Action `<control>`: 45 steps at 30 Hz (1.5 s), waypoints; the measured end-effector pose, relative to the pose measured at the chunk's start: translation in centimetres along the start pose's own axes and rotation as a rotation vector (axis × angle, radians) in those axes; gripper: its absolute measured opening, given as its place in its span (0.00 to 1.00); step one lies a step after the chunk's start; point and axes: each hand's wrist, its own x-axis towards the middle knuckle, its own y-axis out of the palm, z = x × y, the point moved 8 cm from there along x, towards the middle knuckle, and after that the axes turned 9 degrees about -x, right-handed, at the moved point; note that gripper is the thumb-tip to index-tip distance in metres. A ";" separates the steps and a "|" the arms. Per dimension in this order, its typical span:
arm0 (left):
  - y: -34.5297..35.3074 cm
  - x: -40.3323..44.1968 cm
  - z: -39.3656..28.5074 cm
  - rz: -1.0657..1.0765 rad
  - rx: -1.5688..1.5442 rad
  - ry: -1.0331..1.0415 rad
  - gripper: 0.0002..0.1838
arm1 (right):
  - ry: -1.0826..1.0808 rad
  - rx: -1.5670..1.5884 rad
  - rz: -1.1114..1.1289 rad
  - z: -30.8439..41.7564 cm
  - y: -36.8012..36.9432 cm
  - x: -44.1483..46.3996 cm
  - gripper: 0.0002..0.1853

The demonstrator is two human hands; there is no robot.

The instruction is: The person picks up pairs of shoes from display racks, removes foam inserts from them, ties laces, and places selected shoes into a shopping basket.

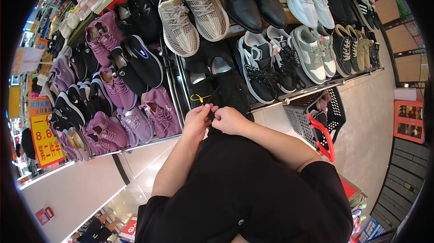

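In the middle of the head view, my left hand (pixel 197 123) and my right hand (pixel 229 120) meet fingertip to fingertip. Both are closed in a pinch, and what lies between the fingers is too small to make out. Just beyond the left fingertips is a thin yellow tie (pixel 200 98), bent into a loop. It lies over a pair of black shoes (pixel 228 84) standing on the rack directly in front of my hands. Silvery insoles show in the shoes' openings. Whether the fingers touch the yellow tie cannot be told.
Purple and black sneakers (pixel 108 132) fill the rack at left. Beige knit sneakers (pixel 181 21) and black leather shoes (pixel 239 1) stand on the upper shelf. Grey-white sneakers (pixel 312 53) are to the right. A dark basket (pixel 296 118) with red handles holds shoes below the metal rail (pixel 316 90).
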 end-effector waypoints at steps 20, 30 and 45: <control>2.3 -4.6 -7.1 -0.255 1.390 0.426 0.13 | 0.184 0.089 -0.194 -3.5 -5.0 -4.2 0.24; 10.2 -2.9 -3.8 -0.191 1.552 0.846 0.17 | 0.084 -0.319 -0.523 -5.3 -7.8 -4.7 0.17; 11.3 -1.4 0.6 0.278 0.980 0.473 0.12 | 0.132 0.642 -0.248 -7.0 -4.8 -3.9 0.11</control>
